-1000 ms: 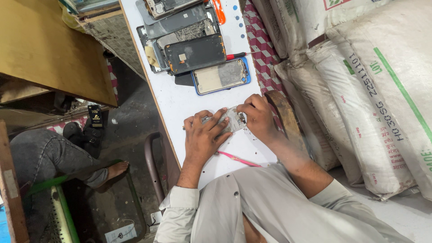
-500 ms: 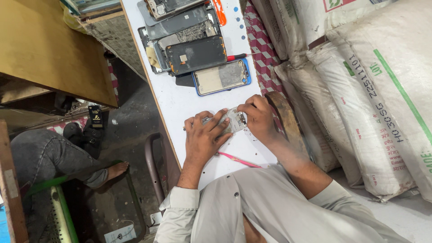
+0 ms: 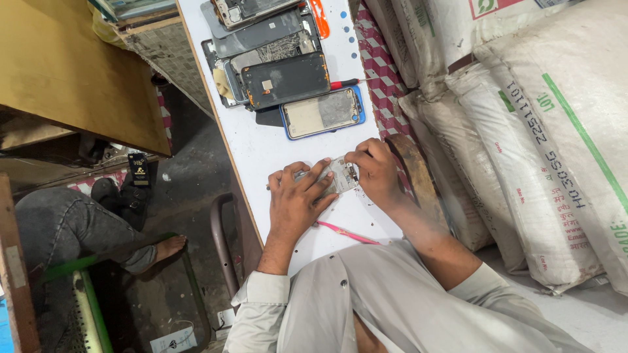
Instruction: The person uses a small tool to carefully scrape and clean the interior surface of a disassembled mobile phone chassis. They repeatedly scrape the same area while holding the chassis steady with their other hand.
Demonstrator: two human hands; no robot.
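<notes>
A small silver phone frame [image 3: 340, 175] lies on the white table [image 3: 261, 150] between my hands. My left hand [image 3: 296, 199] presses down on its left part, fingers spread over it. My right hand [image 3: 373, 171] pinches its right end with fingertips closed on the edge. Much of the frame is hidden under my fingers. A pink tool [image 3: 347, 233] lies on the table just below my hands, close to my grey shirt.
Several opened phones and back covers [image 3: 281, 72] are piled at the table's far end, with a red-handled screwdriver [image 3: 343, 84] beside them. Large white sacks [image 3: 523, 131] stand to the right. Another person's leg and foot [image 3: 98, 235] rest at the left, under a wooden board [image 3: 72, 65].
My hands have stayed on the phone frame, with only slight finger shifts. The view has barely moved.
</notes>
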